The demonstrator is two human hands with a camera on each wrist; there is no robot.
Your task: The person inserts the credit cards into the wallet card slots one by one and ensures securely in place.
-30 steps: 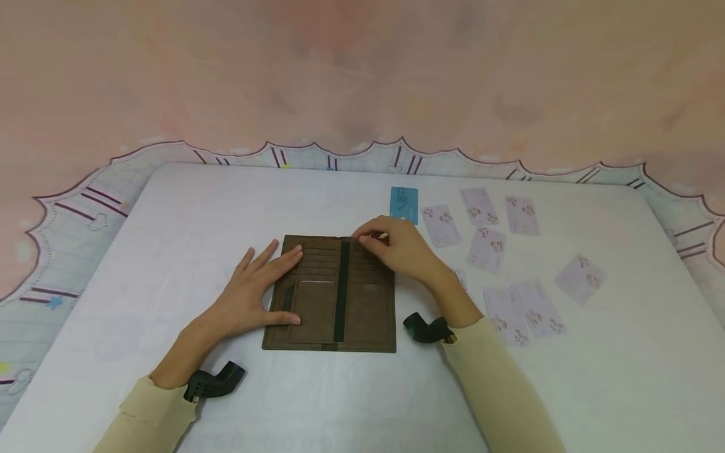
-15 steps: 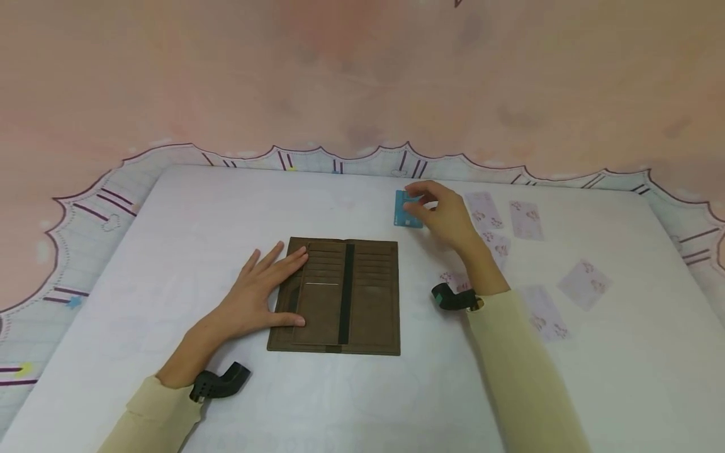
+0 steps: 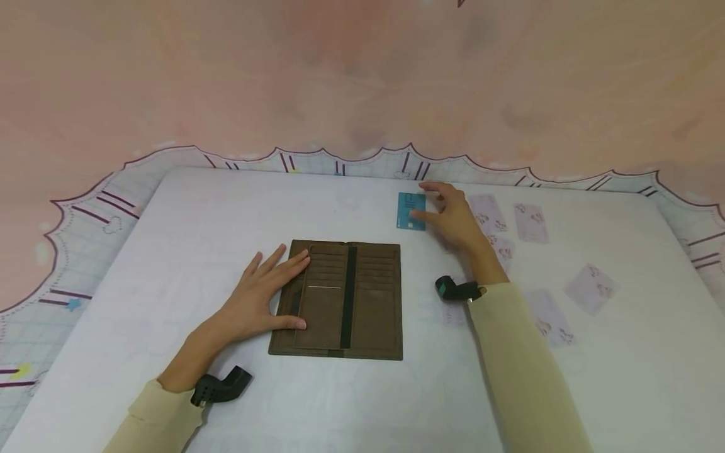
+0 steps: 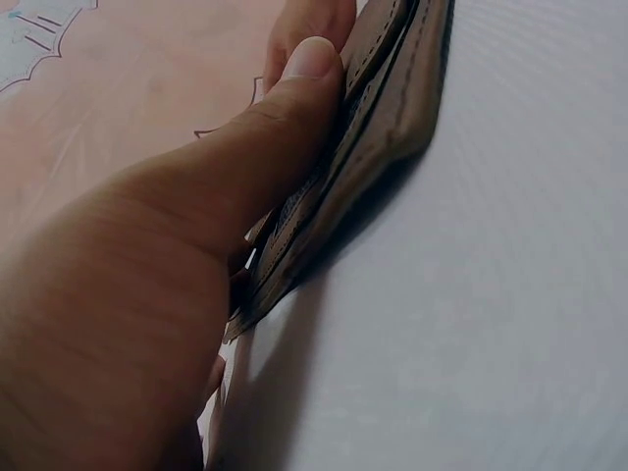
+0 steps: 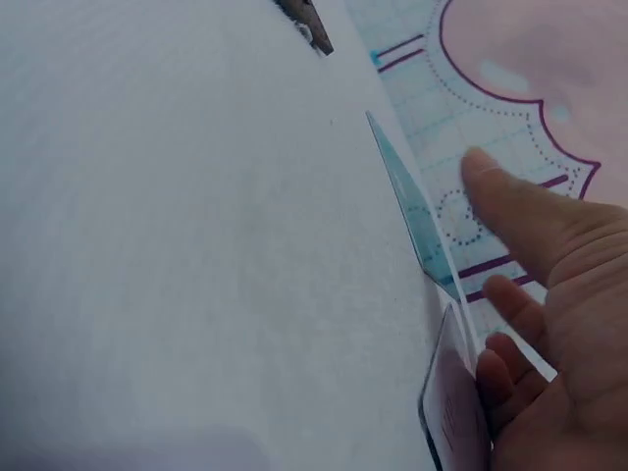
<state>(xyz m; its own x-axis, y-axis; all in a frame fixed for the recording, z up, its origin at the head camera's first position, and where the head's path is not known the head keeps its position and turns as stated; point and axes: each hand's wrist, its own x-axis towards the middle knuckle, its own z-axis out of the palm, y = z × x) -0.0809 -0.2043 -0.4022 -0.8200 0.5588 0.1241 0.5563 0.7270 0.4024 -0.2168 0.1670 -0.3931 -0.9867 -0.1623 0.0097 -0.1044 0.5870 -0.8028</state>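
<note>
A brown wallet (image 3: 376,324) lies opened out on the white table, rows of card slots showing and a dark band down its middle. My left hand (image 3: 249,308) rests spread on the wallet's left side; in the left wrist view its thumb (image 4: 312,61) lies over the wallet's edge. Beyond the wallet's far right corner is a blue card (image 3: 406,211), flat on the table. My right hand (image 3: 457,220) hovers at that card's right side, thumb over its edge. In the right wrist view the thumb (image 5: 520,211) and fingers stand apart, with nothing gripped.
Several pale purple patterned cards lie to the right, among them one at the back (image 3: 531,223), one turned askew (image 3: 591,289) and one nearer (image 3: 548,321). My right arm partly covers others. The white table (image 3: 215,207) ends at a scalloped printed cloth border behind.
My right hand has gone from the wallet's far edge out to the blue card, and its thumb and fingers have since spread wider. My left hand has stayed on the wallet.
</note>
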